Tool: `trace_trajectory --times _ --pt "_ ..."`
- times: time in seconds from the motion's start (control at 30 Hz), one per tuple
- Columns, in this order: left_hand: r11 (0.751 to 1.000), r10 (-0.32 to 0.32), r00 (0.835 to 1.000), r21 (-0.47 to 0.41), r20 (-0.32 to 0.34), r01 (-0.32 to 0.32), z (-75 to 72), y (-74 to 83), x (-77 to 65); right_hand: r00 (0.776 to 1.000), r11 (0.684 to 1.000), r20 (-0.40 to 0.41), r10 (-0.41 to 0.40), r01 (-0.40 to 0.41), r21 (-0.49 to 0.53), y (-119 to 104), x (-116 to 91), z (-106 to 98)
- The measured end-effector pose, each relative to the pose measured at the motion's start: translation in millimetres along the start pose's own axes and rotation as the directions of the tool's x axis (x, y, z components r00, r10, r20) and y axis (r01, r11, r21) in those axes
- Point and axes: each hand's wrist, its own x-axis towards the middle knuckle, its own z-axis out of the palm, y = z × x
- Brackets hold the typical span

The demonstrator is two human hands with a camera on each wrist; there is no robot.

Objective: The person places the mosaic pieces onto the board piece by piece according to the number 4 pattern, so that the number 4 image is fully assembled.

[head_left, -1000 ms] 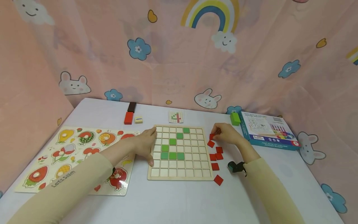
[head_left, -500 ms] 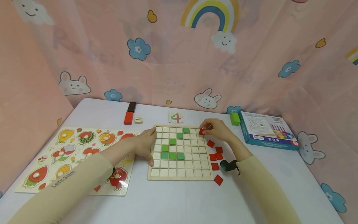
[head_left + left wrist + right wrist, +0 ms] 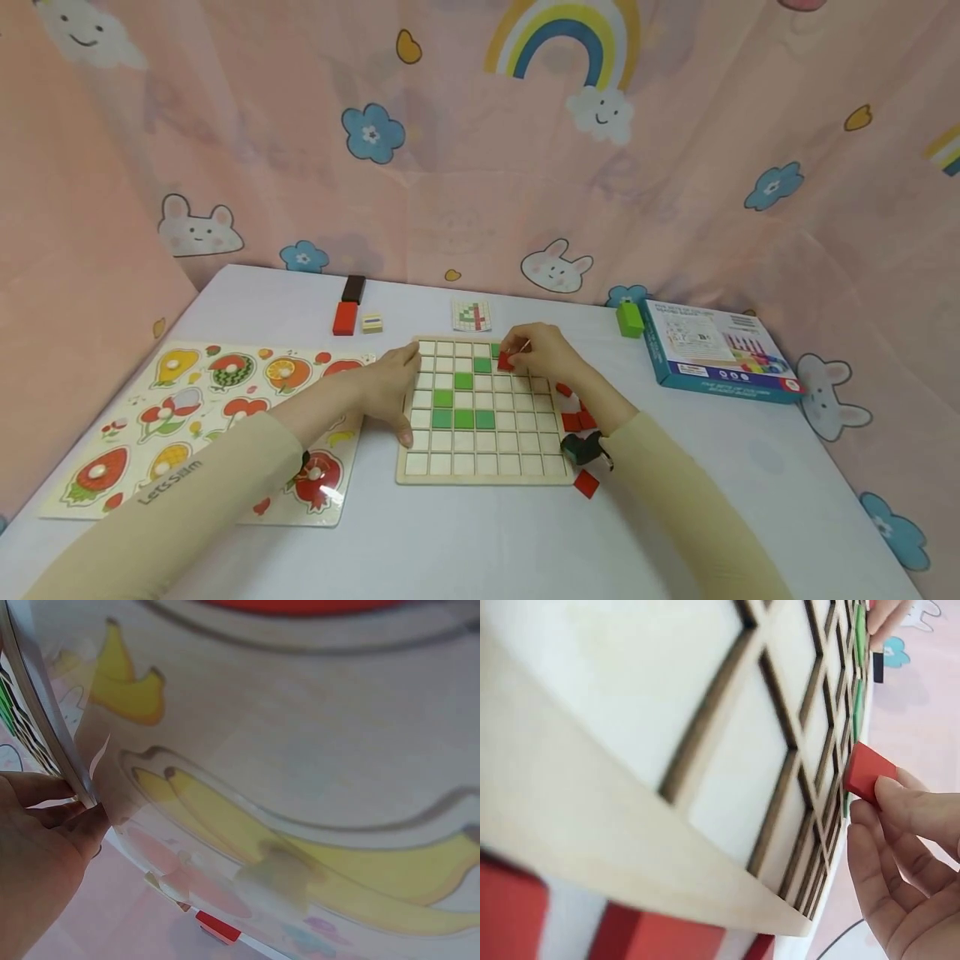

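Observation:
A wooden grid board (image 3: pixel 430 462) lies mid-table, with several green square tiles (image 3: pixel 463 381) set in its cells in a diagonal and a short row. My left hand (image 3: pixel 386 387) spreads along the board's left edge, thumb and fingers touching the frame; in the left wrist view its fingertips meet that edge. Over the board's upper right part, my right hand (image 3: pixel 543 350) pinches a red square tile (image 3: pixel 868 772) between thumb and fingers, tilted and close over the cells. Several red tiles (image 3: pixel 587 483) lie right of the board, some hidden under my forearm.
A fruit puzzle board (image 3: pixel 247 500) lies at the left. Behind the grid stand a red block (image 3: pixel 345 318), a dark block (image 3: pixel 353 288), a small pale yellow block (image 3: pixel 372 323) and a pattern card (image 3: pixel 471 316). A green block (image 3: pixel 629 319) and a flat box (image 3: pixel 720 350) are back right.
My right hand picked a red tile from the upper end of the loose ones and carried it left over the board's upper right cells. My left hand stays at the board's edge.

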Motion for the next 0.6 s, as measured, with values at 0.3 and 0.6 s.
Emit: trace_trajectory --times 0.3,0.6 --pt "1.0 0.003 1.0 0.002 -0.007 -0.003 0.1 -0.2 0.6 1.0 0.999 0.026 0.017 -0.016 -0.033 -1.4 4.7 4.2" --pt "1.0 0.002 1.0 0.01 -0.009 -0.002 1.1 -0.9 2.7 1.0 0.997 0.0 0.026 -0.026 -0.078 -3.2 7.0 7.3"
